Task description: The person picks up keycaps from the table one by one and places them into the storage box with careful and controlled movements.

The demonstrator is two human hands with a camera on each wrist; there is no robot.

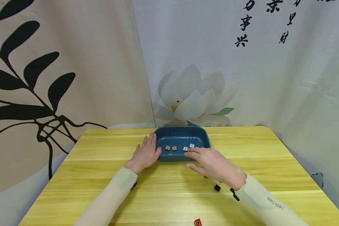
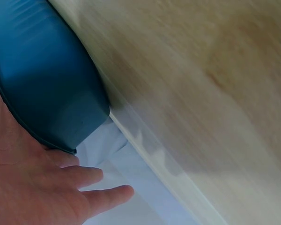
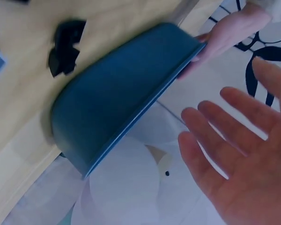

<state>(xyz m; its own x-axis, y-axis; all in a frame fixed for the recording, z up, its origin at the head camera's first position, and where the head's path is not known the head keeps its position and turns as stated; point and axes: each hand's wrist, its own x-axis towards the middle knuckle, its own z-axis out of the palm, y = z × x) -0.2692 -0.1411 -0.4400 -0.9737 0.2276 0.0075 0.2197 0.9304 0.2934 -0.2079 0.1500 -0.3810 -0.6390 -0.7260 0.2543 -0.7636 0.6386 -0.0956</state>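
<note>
A dark blue rectangular tub (image 1: 183,131) stands at the far edge of the wooden table, with two tan cubes (image 1: 174,148) and two white cubes (image 1: 191,146) inside. My left hand (image 1: 145,153) lies along the tub's left side, fingers straight and touching its rim; in the left wrist view the palm (image 2: 33,173) is beside the tub's wall (image 2: 51,79). Over the tub's front right corner hovers my right hand (image 1: 210,163). Its fingers (image 3: 220,136) are loosely spread in the right wrist view, with nothing held.
A black cube (image 1: 217,188) lies on the table under my right wrist, and more small pieces there are partly hidden. Closer to me is a red cube (image 1: 197,222). Behind the table hangs a printed curtain (image 1: 110,62).
</note>
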